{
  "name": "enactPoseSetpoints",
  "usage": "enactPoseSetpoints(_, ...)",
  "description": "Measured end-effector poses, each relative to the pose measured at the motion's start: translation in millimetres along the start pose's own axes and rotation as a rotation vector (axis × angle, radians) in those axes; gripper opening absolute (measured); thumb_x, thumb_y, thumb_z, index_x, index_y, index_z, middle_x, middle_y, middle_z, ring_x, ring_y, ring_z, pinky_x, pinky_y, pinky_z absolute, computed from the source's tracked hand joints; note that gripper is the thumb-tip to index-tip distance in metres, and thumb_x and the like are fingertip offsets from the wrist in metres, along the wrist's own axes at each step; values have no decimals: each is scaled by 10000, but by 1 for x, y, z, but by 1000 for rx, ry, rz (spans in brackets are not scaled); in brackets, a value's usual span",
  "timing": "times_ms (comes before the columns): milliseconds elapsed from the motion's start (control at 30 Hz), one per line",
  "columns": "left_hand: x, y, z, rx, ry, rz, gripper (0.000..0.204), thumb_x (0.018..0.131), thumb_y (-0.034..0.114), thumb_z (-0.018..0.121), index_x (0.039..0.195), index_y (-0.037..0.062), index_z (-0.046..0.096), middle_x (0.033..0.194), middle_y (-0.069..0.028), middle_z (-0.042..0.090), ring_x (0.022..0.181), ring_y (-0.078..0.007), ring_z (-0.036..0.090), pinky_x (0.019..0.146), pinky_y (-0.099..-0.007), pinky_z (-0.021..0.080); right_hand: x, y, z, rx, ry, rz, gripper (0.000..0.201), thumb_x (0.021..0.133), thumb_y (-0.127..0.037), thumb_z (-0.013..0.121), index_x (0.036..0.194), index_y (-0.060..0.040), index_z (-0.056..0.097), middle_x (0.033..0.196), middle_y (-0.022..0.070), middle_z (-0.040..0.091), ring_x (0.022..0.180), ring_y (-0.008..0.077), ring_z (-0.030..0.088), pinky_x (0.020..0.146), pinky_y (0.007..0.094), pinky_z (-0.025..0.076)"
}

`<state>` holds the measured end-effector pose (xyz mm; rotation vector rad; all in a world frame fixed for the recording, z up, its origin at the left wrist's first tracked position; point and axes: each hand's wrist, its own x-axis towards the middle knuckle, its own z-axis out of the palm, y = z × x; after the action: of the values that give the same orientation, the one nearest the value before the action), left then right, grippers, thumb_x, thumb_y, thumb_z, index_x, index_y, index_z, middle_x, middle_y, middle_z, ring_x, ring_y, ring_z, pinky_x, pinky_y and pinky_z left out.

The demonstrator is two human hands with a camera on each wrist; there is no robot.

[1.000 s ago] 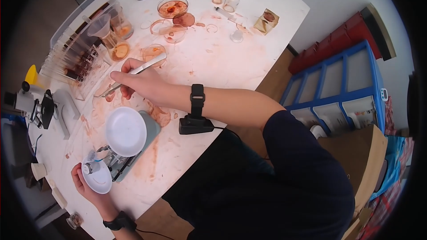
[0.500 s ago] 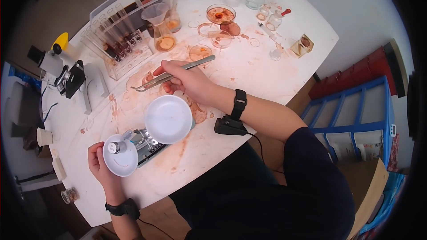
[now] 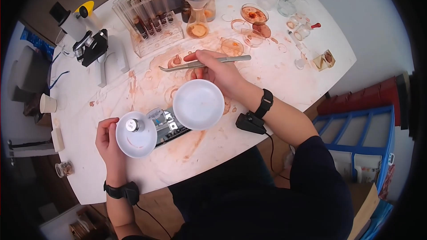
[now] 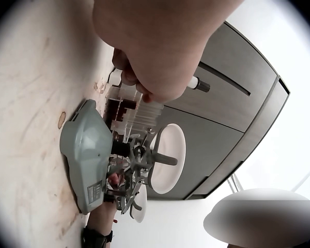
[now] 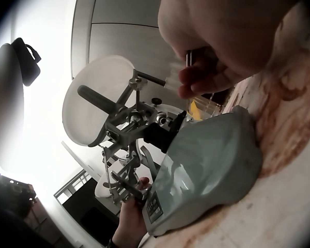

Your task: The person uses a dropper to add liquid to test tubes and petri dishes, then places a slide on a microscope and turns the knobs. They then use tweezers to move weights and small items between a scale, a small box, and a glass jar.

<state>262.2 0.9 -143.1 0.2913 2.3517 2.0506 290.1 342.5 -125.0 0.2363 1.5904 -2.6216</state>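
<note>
One white worktop (image 3: 84, 158), stained with red-brown, carries everything. On it, one microscope (image 3: 97, 49) is placed at the far left, and one grey-green balance (image 5: 201, 165) stands in front of the body. Two white pans are borne by the balance: the right pan (image 3: 199, 104) and the left pan (image 3: 138, 141). Beyond them, one clear rack (image 3: 158, 45) is seen, in which at least six test tubes (image 3: 141, 15) with dark contents are held. Beside the rack, one conical flask (image 3: 197, 26) with orange liquid is standing. One pair of curved tweezers (image 3: 195, 65) is held above the worktop, just beyond the right pan, and one metal weight (image 3: 133, 125) is set in the left pan, upright.

By the right hand (image 3: 224, 75), the tweezers are pinched between thumb and fingers, so this grip is narrow; their tips are pointed to the left. By the left hand (image 3: 108, 140), nothing is seen to be held: its fingers are loosely bent at the left pan's outer rim, and whether the rim is touched cannot be told.
</note>
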Motion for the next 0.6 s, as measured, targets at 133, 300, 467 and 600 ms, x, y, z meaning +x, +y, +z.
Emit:
enactPoseSetpoints(133,1,1,-1,2,-11,1,136,1032,98,526,1054,14,631,891,-12,657,775,-49,583,706,-197,457,-2,-2,1,-49,-12,18,393,1054,-335,505,1188,10,636,744,16,584,734,98,595,674,251,512)
enactPoseSetpoints(300,2,0,1,-5,5,12,142,1032,104,531,1060,11,634,858,-1,652,753,-42,573,697,-192,447,-2,-1,3,-177,-15,18,416,1052,-393,506,1178,-28,660,770,-6,584,716,62,581,649,221,496)
enactPoseSetpoints(467,3,-2,-2,10,-7,6,147,1032,109,533,1065,17,644,854,10,643,739,-33,553,674,-187,424,-4,1,3,-213,-23,16,401,1039,-423,528,1135,-60,670,796,-22,604,705,47,585,617,213,487)
enactPoseSetpoints(600,3,2,0,4,-10,0,150,1034,122,536,1070,31,650,831,35,620,715,-15,520,646,-182,397,-5,0,4,-279,-7,4,341,989,-387,633,1052,-54,664,867,-5,634,778,56,595,680,209,486)
